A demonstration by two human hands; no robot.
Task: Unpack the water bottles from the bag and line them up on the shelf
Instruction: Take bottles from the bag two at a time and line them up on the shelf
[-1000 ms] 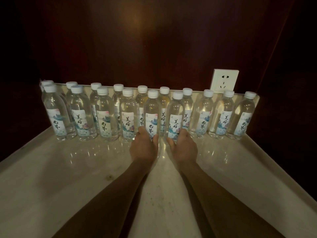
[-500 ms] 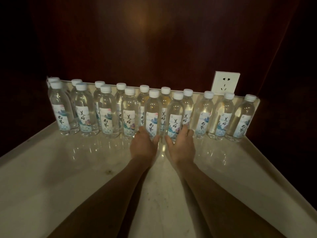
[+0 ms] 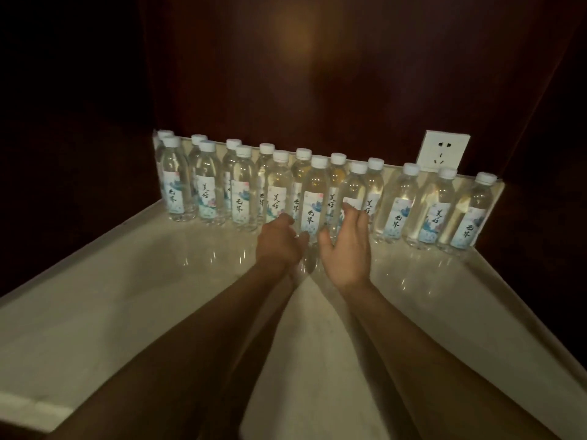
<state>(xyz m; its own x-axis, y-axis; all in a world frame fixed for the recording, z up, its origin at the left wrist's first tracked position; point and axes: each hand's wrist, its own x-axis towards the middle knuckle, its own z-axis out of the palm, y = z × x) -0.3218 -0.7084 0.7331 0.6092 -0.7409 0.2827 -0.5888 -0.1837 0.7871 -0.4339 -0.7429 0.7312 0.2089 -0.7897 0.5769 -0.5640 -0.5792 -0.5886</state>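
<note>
While upright, white-capped water bottles (image 3: 313,198) line shelf (image 3: 127,281).

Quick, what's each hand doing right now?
Left hand: fingers curled at a front bottle; grip cannot be told.
Right hand: open, holding nothing.

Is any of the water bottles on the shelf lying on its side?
No, every one of the water bottles stands upright with its white cap on top, in rows along the back of the shelf.

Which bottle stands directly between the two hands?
The front-row bottle framed by the left hand and right hand; the other bottles stand off to either side or behind.
</note>
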